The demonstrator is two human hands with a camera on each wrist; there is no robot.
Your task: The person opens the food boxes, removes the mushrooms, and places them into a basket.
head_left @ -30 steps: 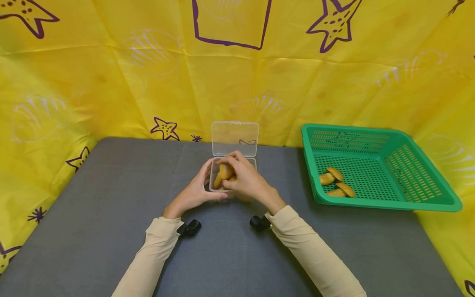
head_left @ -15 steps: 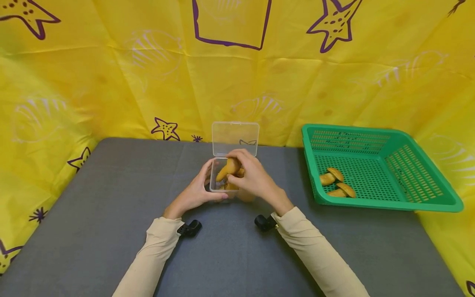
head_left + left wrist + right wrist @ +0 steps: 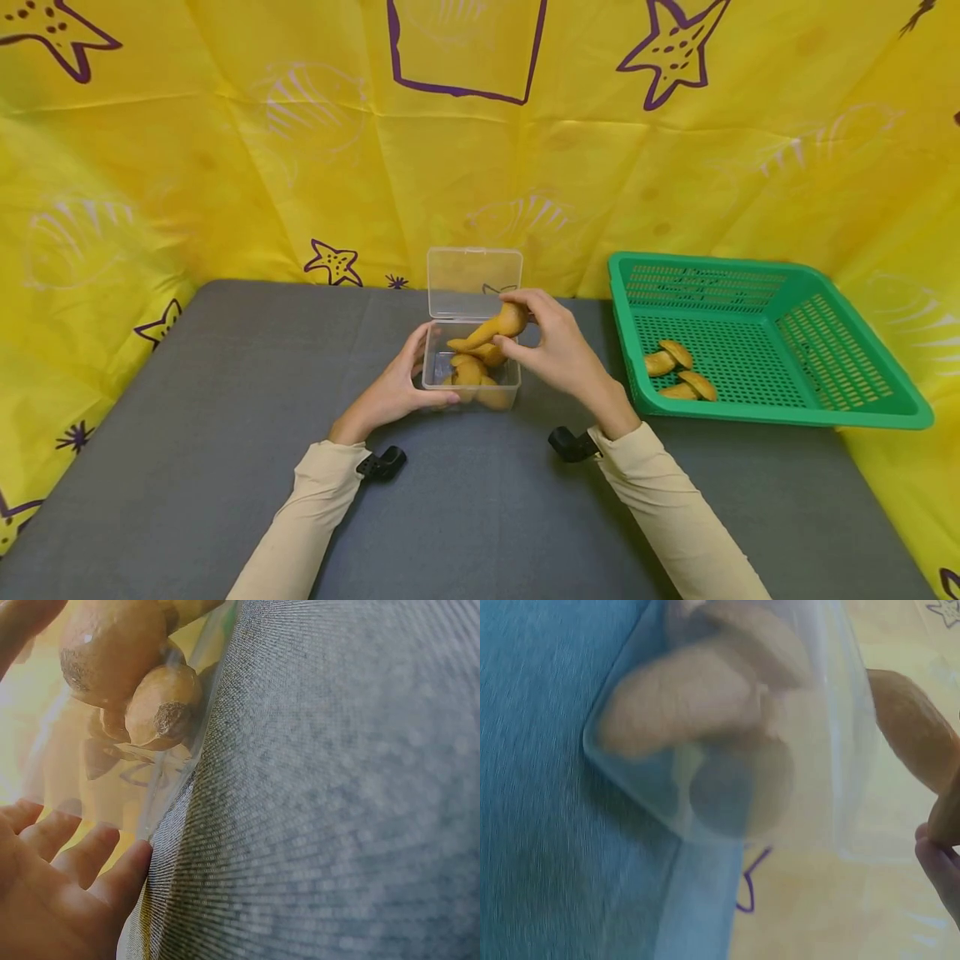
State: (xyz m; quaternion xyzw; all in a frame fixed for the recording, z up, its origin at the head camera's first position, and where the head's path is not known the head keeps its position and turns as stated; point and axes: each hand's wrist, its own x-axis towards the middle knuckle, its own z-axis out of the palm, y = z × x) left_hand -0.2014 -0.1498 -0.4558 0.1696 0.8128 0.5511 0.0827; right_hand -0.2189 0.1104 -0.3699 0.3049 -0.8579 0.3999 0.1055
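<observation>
A small clear plastic box (image 3: 510,389) stands in the middle of the grey table, its hinged lid (image 3: 475,282) raised at the back. My left hand (image 3: 390,390) grips its left side, thumb along the front and fingers round the far side. Several tan mushrooms (image 3: 468,370) lie inside, also seen through the wall in the left wrist view. Over the box's right rim, my right hand (image 3: 564,352) pinches another mushroom (image 3: 512,319) by its rounded end, its tapered end pointing left over the box. The right wrist view shows this mushroom (image 3: 911,724) outside the box wall.
To the right stands a green perforated basket (image 3: 787,413) with two brown-capped mushrooms (image 3: 678,367) at its left end. Yellow patterned cloth (image 3: 300,167) hangs behind the grey table (image 3: 187,433) and along its sides.
My right hand has lifted the mushroom up and to the right, from inside the box to above its right rim. The mushrooms below now show. My left hand stays on the box.
</observation>
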